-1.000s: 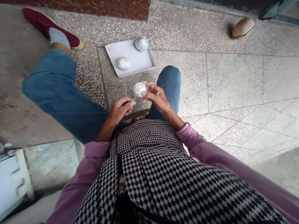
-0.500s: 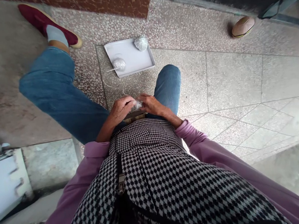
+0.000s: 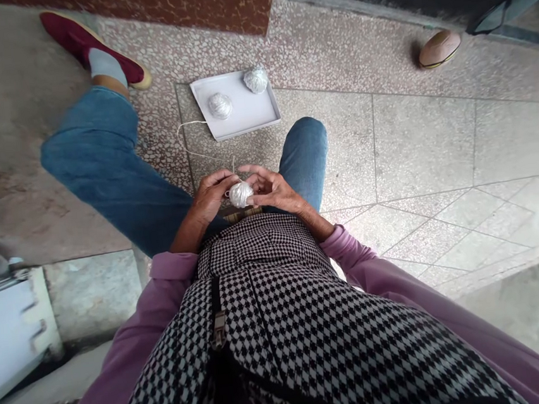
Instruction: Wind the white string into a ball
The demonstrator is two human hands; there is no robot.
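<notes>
Speckled terrazzo floor (image 3: 349, 137) is stretching out beneath everything, and a black-and-white checked garment (image 3: 280, 309) is filling the space at 6 o'clock from the hands. Blue jeans (image 3: 114, 172) are covering the bent legs, one knee pointing toward 9 or 10 o'clock, the other near 2. At 12 o'clock, a shallow white tray (image 3: 246, 116) with low walls is lying flat on the floor. A maroon shoe (image 3: 77, 39) is resting between 10 and 11 o'clock, well apart from it. The left hand (image 3: 207, 200) is pinching a white yarn strand (image 3: 198, 154) between thumb and fingertips, touching the 11 o'clock edge of a ball of white yarn (image 3: 241, 196). From 3 o'clock the right hand (image 3: 275, 192) is grasping that ball, thumb pressing near 4 o'clock and fingers curling around toward 1. Inside the tray, a far yarn ball (image 3: 256, 79) is nestling in the 1 o'clock corner, while a near yarn ball (image 3: 220, 106) is sitting toward 9 o'clock, the two standing apart. The strand is looping out from the hands toward 10 o'clock and meeting the tray's wall at its 8 o'clock side; whether it is joining either ball inside, I cannot tell.
</notes>
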